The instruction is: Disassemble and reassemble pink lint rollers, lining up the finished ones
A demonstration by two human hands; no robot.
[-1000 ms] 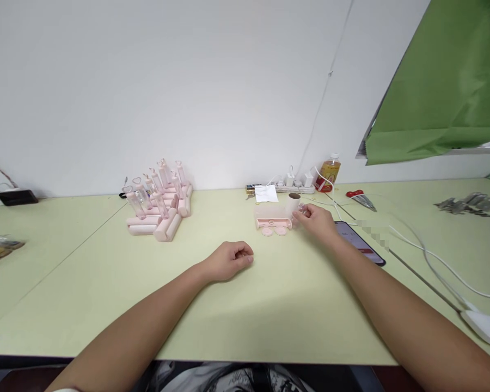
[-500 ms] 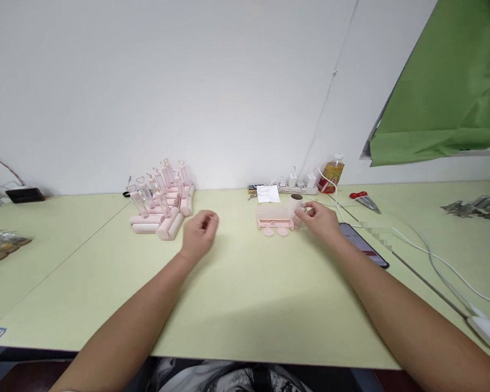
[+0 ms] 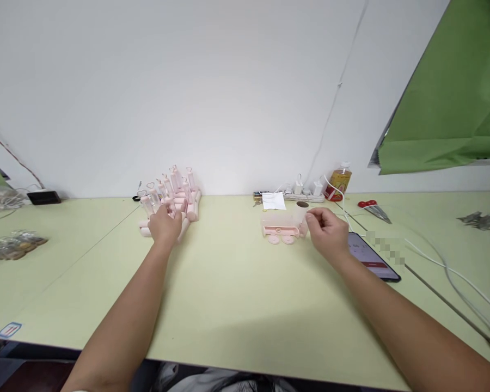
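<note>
My left hand [image 3: 166, 226] reaches into a group of pink pieces at the left. Its fingers close around a clear tube [image 3: 170, 203] with a pink top, at the front of the group. More clear, pink-topped tubes [image 3: 174, 177] stand behind it among pink rounded bars [image 3: 193, 211]. My right hand [image 3: 329, 233] is curled, thumb and fingers together, and hides whatever it may hold. Just left of it are a whitish cylinder with a brown top [image 3: 301, 206] and a small clear pinkish piece [image 3: 303, 231]. Beside these lies an open pink case [image 3: 281, 231], with two pink discs [image 3: 274, 239] in front.
A phone [image 3: 373, 256] lies by my right forearm. Behind are white paper [image 3: 274, 201], a power strip [image 3: 306, 197] with chargers and a drink bottle [image 3: 338, 182]. Red-handled snips [image 3: 373, 209] and white cables [image 3: 436, 261] lie right. Bagged pieces [image 3: 14, 245] lie far left.
My left hand has moved left into the pink group and closed around a tube. My right hand has drawn slightly away from the brown-topped cylinder. The camera view has shifted a little.
</note>
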